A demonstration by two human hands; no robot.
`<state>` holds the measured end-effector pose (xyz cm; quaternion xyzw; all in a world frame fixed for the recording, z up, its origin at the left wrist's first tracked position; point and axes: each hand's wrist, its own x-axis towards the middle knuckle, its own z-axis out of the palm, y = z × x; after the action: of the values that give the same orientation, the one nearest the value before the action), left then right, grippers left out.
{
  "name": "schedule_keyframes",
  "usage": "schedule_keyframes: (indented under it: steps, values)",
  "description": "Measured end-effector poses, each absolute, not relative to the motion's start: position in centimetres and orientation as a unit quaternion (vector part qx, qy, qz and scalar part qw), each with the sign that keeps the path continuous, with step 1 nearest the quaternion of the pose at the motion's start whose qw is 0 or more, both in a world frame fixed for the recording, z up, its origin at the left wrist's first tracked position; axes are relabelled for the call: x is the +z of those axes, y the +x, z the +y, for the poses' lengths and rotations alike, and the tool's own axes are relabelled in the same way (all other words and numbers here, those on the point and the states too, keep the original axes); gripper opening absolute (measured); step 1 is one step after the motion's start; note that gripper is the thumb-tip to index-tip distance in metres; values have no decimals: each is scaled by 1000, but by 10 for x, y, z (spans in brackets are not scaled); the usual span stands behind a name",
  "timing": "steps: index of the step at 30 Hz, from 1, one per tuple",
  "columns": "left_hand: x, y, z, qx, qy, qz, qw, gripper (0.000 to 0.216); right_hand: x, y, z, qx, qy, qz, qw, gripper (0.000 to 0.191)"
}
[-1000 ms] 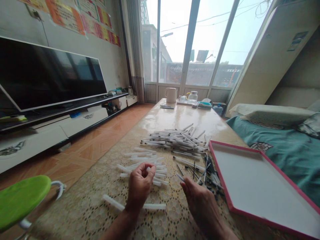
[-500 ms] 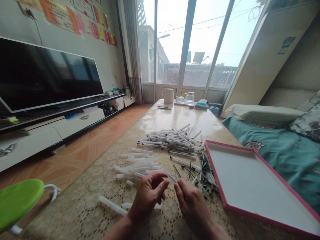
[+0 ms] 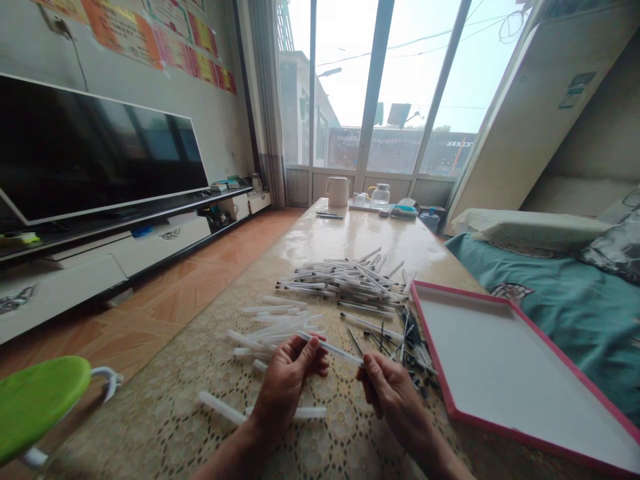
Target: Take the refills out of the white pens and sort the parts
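A slim whitish pen (image 3: 337, 351) spans the gap between my two hands above the table. My left hand (image 3: 287, 373) pinches it near its left end between thumb and fingers. Fingers of my right hand (image 3: 393, 387) are closed on its right end, hiding that tip. Beyond my left hand lies a loose pile of white pen barrels (image 3: 280, 327). Thin dark refills and small black parts (image 3: 417, 350) are heaped just past my right hand. Farther up is a big pile of white pens with black ends (image 3: 345, 277).
A pink-rimmed white tray (image 3: 445, 400) lies at the right of the patterned table (image 3: 320, 447). Loose white tubes (image 3: 223, 407) lie near my left forearm. A jug (image 3: 338, 192) and a glass pot (image 3: 381, 194) stand at the far end. A green stool (image 3: 45, 400) is at left.
My hands have moved apart, and the pen now shows at length between them. My left hand has closed on its left end; the right has shifted slightly right.
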<state>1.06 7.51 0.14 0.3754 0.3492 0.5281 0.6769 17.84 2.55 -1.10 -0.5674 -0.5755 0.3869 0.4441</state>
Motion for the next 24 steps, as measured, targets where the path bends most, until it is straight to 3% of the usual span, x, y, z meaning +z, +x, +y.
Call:
schedule_keyframes:
  steps: [10,15,20,24]
  values:
    - [6,10,76,546,345,379,663,27,-6,179,28,427,-538,-569,453,40]
    - [5,10,75,545,334,388,665,26,-4,180,26,375,-547,-584,469,31]
    - [3,11,76,540,353,384,661,28,-8,182,26,346,-575,-592,446,42]
    - [4,11,75,543,350,389,657,27,-7,181,26,338,-562,-601,458,32]
